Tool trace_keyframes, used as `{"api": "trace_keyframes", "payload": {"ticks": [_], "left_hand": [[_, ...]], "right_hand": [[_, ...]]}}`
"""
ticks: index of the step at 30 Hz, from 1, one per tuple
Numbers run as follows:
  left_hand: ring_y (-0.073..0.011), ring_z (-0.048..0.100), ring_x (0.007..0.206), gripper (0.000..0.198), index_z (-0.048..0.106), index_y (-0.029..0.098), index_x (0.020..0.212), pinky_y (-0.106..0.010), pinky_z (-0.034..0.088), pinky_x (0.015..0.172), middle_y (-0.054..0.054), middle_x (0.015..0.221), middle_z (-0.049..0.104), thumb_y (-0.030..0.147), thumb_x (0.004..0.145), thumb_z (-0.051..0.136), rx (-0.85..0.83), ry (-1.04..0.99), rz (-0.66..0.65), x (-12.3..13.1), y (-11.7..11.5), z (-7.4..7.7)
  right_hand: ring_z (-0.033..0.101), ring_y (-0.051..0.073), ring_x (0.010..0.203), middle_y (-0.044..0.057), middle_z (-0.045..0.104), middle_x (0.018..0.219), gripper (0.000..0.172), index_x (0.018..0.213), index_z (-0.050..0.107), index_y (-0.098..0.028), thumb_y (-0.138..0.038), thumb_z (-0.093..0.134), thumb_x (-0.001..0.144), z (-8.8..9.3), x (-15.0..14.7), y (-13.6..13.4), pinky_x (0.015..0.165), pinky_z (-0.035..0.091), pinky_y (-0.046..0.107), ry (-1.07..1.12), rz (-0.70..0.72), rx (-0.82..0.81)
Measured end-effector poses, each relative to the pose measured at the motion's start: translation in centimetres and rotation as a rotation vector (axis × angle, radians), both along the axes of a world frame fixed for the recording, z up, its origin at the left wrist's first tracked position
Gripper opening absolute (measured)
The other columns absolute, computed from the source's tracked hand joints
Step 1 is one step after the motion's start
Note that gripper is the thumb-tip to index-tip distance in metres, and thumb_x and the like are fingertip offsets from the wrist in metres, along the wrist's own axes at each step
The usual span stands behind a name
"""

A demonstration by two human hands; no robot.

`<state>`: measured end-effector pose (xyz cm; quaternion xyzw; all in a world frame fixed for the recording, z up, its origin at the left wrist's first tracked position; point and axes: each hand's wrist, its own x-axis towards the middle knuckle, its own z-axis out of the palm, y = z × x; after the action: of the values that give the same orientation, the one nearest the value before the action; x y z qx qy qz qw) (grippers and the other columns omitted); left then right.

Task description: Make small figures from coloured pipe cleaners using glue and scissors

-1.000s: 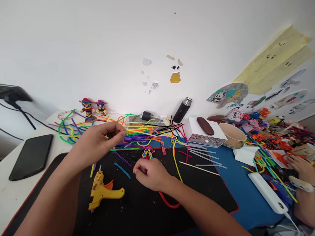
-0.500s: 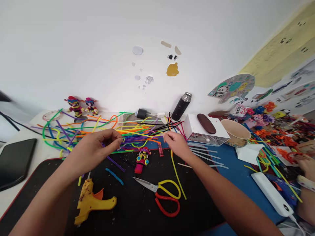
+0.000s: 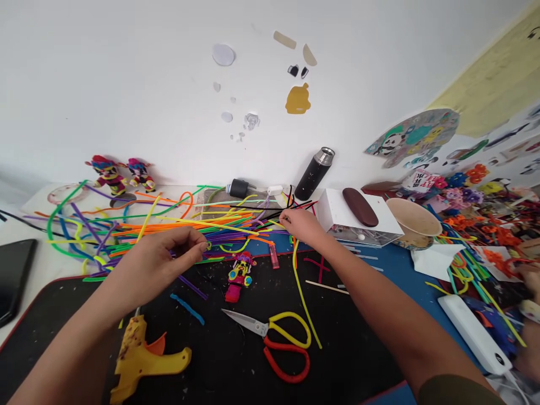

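Note:
My left hand (image 3: 175, 256) is closed in a pinch over the mat, with a tiny yellow-green piece (image 3: 208, 246) at its fingertips. My right hand (image 3: 304, 226) reaches to the far side of the pile of pipe cleaners (image 3: 219, 222), beside some black ones (image 3: 270, 210). Its fingers are pressed together; what they hold, if anything, is hidden. Between and below my hands lies a small pipe-cleaner figure (image 3: 239, 275) with a pink hat and yellow face. Closer to me are open scissors (image 3: 270, 332) with one yellow and one red handle, and a yellow glue gun (image 3: 143, 360).
Two finished figures (image 3: 107, 175) stand by the wall at left. A black flask (image 3: 314, 174), a white box (image 3: 333, 211) with a brown case (image 3: 360, 206), and a paper bowl (image 3: 413, 216) line the back right. At far right, a co-worker's hand is near orange pieces (image 3: 495, 259).
My right hand has moved slightly up and away, toward the black pipe cleaners. My left hand keeps its pinch. The view has shifted a little.

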<state>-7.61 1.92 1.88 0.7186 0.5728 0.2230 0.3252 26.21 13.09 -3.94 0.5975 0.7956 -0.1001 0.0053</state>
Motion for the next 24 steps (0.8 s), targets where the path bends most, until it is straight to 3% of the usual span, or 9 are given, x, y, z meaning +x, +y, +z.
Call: {"api": "trace_keyframes", "payload": {"ticks": [6,24], "left_hand": [[-0.0199,0.056,0.073,0.039,0.068,0.023,0.085,-0.028,0.041,0.065,0.001,0.076,0.065,0.058,0.097,0.054,-0.02,0.009,-0.006,0.1,0.0,-0.3],[-0.0196,0.059,0.072,0.032,0.071,0.023,0.087,-0.026,0.043,0.063,0.0,0.077,0.069,0.052,0.095,0.058,-0.036,-0.018,-0.02,0.6,0.2,-1.1]], "right_hand": [[0.073,0.025,0.103,0.01,0.081,0.115,0.031,0.119,0.079,-0.023,-0.028,0.052,0.104,-0.8,-0.6,1.4,0.082,0.045,0.029,-0.099,0.032,-0.003],[0.073,0.029,0.101,0.016,0.08,0.11,0.023,0.112,0.076,-0.018,-0.025,0.057,0.1,-0.7,-1.7,2.3,0.085,0.048,0.033,-0.231,0.06,-0.038]]}}
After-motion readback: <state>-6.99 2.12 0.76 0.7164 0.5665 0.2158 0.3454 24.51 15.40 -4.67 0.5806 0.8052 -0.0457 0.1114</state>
